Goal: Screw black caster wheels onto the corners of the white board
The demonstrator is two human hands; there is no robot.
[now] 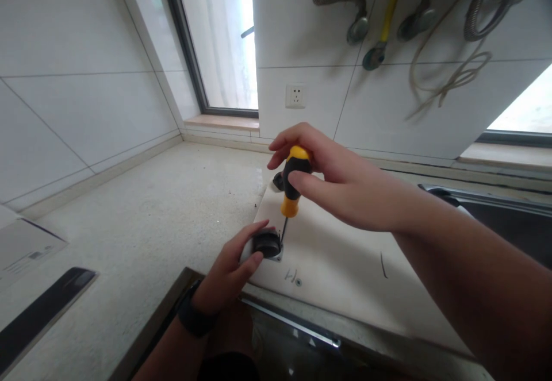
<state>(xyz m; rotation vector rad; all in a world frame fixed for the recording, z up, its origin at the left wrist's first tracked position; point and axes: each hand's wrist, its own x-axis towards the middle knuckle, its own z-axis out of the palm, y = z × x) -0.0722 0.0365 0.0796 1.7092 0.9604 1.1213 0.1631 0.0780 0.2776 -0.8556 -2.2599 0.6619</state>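
— Yellow and black, that screwdriver (293, 180): the right hand (340, 183) has its fingers wrapped round the handle at mid-frame, holding it upright with the tip down beside the caster (268, 244).

— And the other hand?

— The left hand (230, 272) is curled over the caster, thumb and fingers pinching the black wheel and pressing its metal plate against the near left corner of the board (345, 254), which lies flat on the counter (164, 208).

— How far along does the work look?

— Judging by the pose, midway at one corner. The plate sits on the board and the tip is at its edge, so a screw seems to be going in, not finished. A second dark part shows at the board's far left corner, behind the right hand; it may be another caster already on. The right side of the board shows none.

— What can't be made out?

— The screw itself is too small to see, and whether the tip is seated in it. The fingers hide most of the plate. The right forearm covers the board's right end, and the sink (495, 208) at the right of the frame is cut off. A small mark is scribbled on the board near the caster, but it can't be read.
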